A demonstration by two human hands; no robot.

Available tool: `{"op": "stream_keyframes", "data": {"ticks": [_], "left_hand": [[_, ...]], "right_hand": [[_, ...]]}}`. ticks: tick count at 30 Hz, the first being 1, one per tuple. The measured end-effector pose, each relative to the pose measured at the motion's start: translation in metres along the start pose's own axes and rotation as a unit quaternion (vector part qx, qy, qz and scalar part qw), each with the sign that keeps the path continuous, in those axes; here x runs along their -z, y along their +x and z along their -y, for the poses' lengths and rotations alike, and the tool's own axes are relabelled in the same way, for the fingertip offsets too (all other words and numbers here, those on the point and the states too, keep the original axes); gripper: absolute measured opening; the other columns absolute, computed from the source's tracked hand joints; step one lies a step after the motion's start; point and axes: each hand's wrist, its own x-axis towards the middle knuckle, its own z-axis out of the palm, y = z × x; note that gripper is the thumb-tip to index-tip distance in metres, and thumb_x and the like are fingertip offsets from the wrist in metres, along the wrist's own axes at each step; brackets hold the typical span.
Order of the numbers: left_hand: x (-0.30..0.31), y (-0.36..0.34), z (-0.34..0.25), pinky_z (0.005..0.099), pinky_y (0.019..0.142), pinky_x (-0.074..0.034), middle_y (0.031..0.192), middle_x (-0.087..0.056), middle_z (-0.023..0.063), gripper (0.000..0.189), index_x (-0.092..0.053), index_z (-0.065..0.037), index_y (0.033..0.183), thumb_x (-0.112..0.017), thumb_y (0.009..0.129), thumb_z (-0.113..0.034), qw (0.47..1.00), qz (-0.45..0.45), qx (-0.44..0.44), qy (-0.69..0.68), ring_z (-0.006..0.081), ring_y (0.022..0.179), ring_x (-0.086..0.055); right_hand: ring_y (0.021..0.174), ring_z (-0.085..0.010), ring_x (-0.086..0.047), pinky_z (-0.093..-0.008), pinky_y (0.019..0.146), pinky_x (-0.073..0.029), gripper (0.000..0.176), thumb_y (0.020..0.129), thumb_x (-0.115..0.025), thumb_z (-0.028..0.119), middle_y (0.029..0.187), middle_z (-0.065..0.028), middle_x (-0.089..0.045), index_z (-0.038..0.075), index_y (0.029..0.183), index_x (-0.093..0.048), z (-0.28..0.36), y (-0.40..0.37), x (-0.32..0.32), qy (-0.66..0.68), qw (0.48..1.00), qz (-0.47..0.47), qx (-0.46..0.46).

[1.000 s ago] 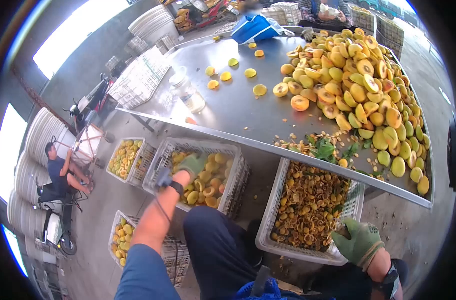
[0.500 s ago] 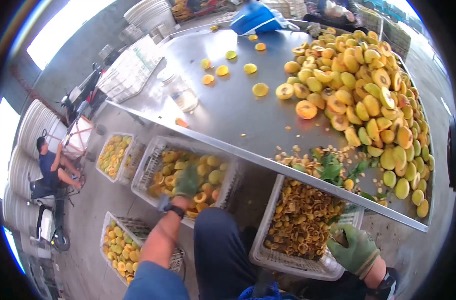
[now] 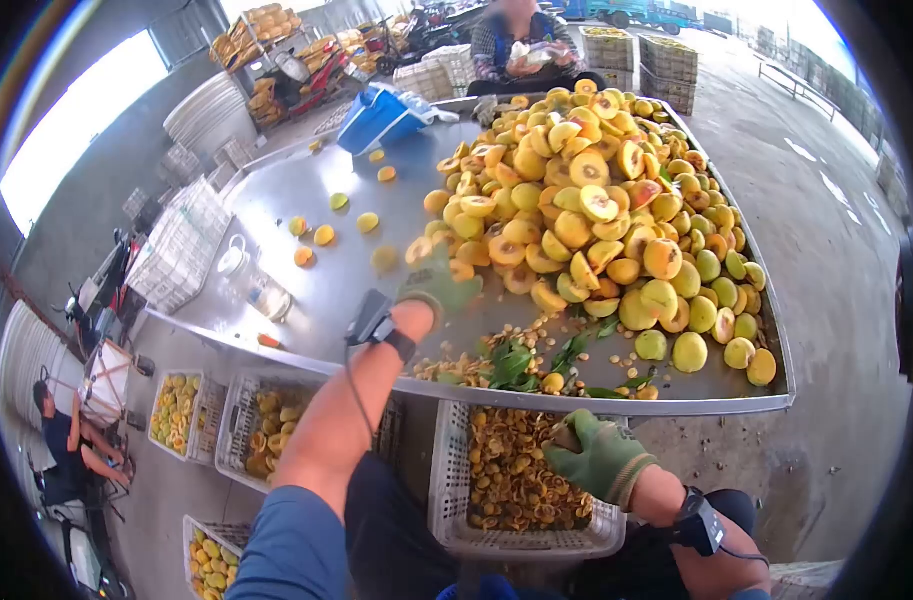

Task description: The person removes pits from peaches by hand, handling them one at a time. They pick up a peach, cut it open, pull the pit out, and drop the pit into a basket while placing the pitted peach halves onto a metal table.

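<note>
My left hand (image 3: 442,288), in a green glove, reaches over the metal table at the near left edge of a large pile of halved yellow peaches (image 3: 567,225). Motion blurs its fingers, and peach halves lie right at the fingertips. My right hand (image 3: 602,458), also gloved, is curled closed above the right side of a crate (image 3: 447,480) full of brown-yellow peach scraps (image 3: 522,470). Whatever its fingers hold is hidden. Between the hands, green leaves (image 3: 512,362) and scattered pits lie along the table's front edge.
The table's raised metal rim (image 3: 617,407) runs between me and the pile. A clear jar (image 3: 267,297) and a blue container (image 3: 377,120) stand on the table. More peach crates (image 3: 177,415) sit on the floor at left. One person (image 3: 522,60) sits behind the table, another (image 3: 77,440) at far left.
My left hand has moved from the peach crate below the table up to the pile's edge. My right hand stays closed by the scrap crate. The view has shifted right and up.
</note>
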Motion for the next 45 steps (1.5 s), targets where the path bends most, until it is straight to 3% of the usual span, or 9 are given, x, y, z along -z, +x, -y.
{"op": "stream_keyframes", "data": {"ticks": [4, 11, 12, 15, 24, 30, 36, 40, 45], "left_hand": [[-0.028, 0.023, 0.013, 0.0468, 0.096, -0.050, 0.132, -0.059, 0.0260, 0.071, -0.047, -0.005, 0.139, -0.070, 0.084, -0.045, 0.998, 0.031, 0.030, -0.052, 0.0403, 0.119, -0.061], [0.004, -0.034, -0.017, 0.0458, 0.095, -0.051, 0.133, -0.058, 0.0214, 0.072, -0.048, -0.005, 0.136, -0.078, 0.079, -0.038, 0.992, 0.107, 0.011, -0.073, 0.0396, 0.117, -0.060], [0.005, -0.037, -0.017, 0.0455, 0.095, -0.050, 0.133, -0.058, 0.0211, 0.073, -0.049, -0.005, 0.136, -0.079, 0.079, -0.037, 0.989, 0.118, 0.016, -0.088, 0.0391, 0.117, -0.060], [0.007, -0.039, -0.010, 0.0449, 0.096, -0.050, 0.134, -0.058, 0.0203, 0.073, -0.050, -0.005, 0.137, -0.080, 0.079, -0.036, 0.982, 0.147, 0.017, -0.113, 0.0374, 0.118, -0.060], [0.036, -0.109, -0.082, 0.0429, 0.107, -0.047, 0.142, -0.055, 0.0211, 0.085, -0.041, 0.002, 0.148, -0.086, 0.081, -0.026, 0.916, -0.030, -0.351, -0.192, 0.0356, 0.127, -0.058], [0.029, -0.128, -0.091, 0.0426, 0.104, -0.050, 0.138, -0.056, 0.0239, 0.088, -0.041, 0.004, 0.147, -0.089, 0.077, -0.017, 0.873, -0.045, -0.303, -0.379, 0.0360, 0.124, -0.060], [0.025, -0.130, -0.097, 0.0430, 0.100, -0.053, 0.136, -0.056, 0.0207, 0.088, -0.041, 0.005, 0.146, -0.090, 0.075, -0.014, 0.905, -0.126, -0.314, -0.257, 0.0287, 0.118, -0.063], [0.018, -0.132, -0.098, 0.0405, 0.103, -0.050, 0.132, -0.060, 0.0190, 0.075, -0.043, 0.004, 0.146, -0.078, 0.086, -0.026, 0.866, -0.065, -0.285, -0.406, 0.0300, 0.121, -0.062], [0.006, -0.121, -0.090, 0.0370, 0.106, -0.048, 0.133, -0.061, 0.0146, 0.071, -0.045, 0.002, 0.146, -0.035, 0.107, -0.057, 0.665, 0.127, -0.029, -0.735, 0.0246, 0.119, -0.061]], "right_hand": [[0.067, -0.0221, -0.060, -0.0383, 0.065, -0.049, 0.025, 0.092, -0.069, 0.028, 0.073, -0.0097, -0.062, 0.004, 0.096, -0.060, 0.000, -0.004, 0.017, -0.016, 0.998, 0.003, 0.053], [0.074, -0.0358, -0.065, -0.0405, 0.072, -0.052, 0.028, 0.095, -0.064, 0.029, 0.080, -0.0181, -0.067, 0.002, 0.103, -0.062, 0.019, 0.003, 0.027, 0.170, 0.978, -0.111, 0.044], [0.071, -0.0139, -0.064, -0.0334, 0.066, -0.052, 0.026, 0.093, -0.067, 0.020, 0.076, -0.0110, -0.066, 0.000, 0.109, -0.062, 0.016, 0.009, 0.027, 0.119, 0.984, -0.129, 0.038], [0.077, -0.0345, -0.068, -0.0411, 0.073, -0.053, 0.026, 0.095, -0.064, 0.026, 0.082, -0.0209, -0.068, 0.001, 0.103, -0.061, 0.016, 0.018, 0.033, 0.094, 0.987, -0.130, -0.004], [0.059, -0.0102, -0.062, -0.0267, 0.050, -0.048, 0.037, 0.096, -0.067, 0.037, 0.084, -0.0029, -0.066, 0.003, 0.109, -0.063, 0.021, 0.043, 0.043, 0.361, 0.932, -0.036, -0.028], [0.052, -0.0114, -0.060, -0.0238, 0.041, -0.043, 0.037, 0.098, -0.062, 0.036, 0.087, -0.0066, -0.069, 0.002, 0.113, -0.064, 0.032, 0.037, 0.054, 0.457, 0.886, 0.054, -0.051], [0.054, -0.0107, -0.061, -0.0234, 0.045, -0.045, 0.038, 0.094, -0.068, 0.034, 0.079, -0.0063, -0.069, 0.006, 0.119, -0.065, 0.035, 0.039, 0.054, 0.468, 0.880, 0.055, -0.061], [0.058, -0.0108, -0.064, -0.0229, 0.047, -0.045, 0.040, 0.093, -0.069, 0.033, 0.081, -0.0053, -0.069, 0.005, 0.121, -0.065, 0.036, 0.043, 0.050, 0.409, 0.909, 0.047, -0.057], [0.080, -0.0106, -0.067, -0.0252, 0.065, -0.054, 0.039, 0.095, -0.067, 0.023, 0.094, -0.0051, -0.071, 0.000, 0.125, -0.063, 0.034, 0.055, 0.045, 0.352, 0.934, 0.052, 0.029]]}}
